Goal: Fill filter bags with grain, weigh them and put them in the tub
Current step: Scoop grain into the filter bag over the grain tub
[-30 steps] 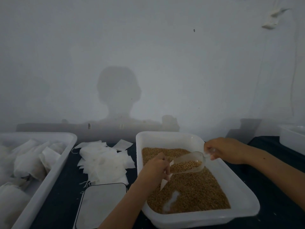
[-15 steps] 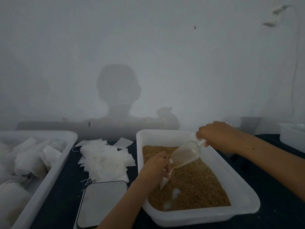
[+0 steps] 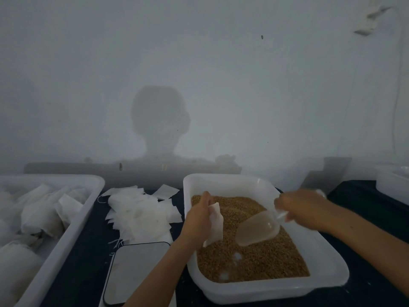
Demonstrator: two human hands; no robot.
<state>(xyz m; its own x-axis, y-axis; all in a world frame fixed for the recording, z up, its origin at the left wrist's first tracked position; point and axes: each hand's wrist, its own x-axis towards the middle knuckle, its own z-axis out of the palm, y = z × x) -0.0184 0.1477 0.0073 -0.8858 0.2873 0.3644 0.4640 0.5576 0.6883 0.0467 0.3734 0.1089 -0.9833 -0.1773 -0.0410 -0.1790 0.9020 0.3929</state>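
Observation:
My left hand [image 3: 198, 220] grips a white filter bag [image 3: 215, 224] that hangs over the brown grain [image 3: 261, 260] in a white tub [image 3: 329, 271]. My right hand [image 3: 303, 209] holds the handle of a clear plastic scoop [image 3: 256, 229]. The scoop points down and left, its mouth low over the grain, just right of the bag. A second white tub [image 3: 73, 222] at the left holds several filled bags [image 3: 37, 216]. A flat scale [image 3: 137, 271] lies in front between the two tubs.
A loose pile of empty filter bags [image 3: 139, 209] lies on the dark table behind the scale. Another white container [image 3: 394, 185] stands at the far right edge. A pale wall rises right behind the table.
My right hand tipped the scoop at the bag, then swung it down to the grain, now looking empty. My left hand lifted the bag a little and moved it left.

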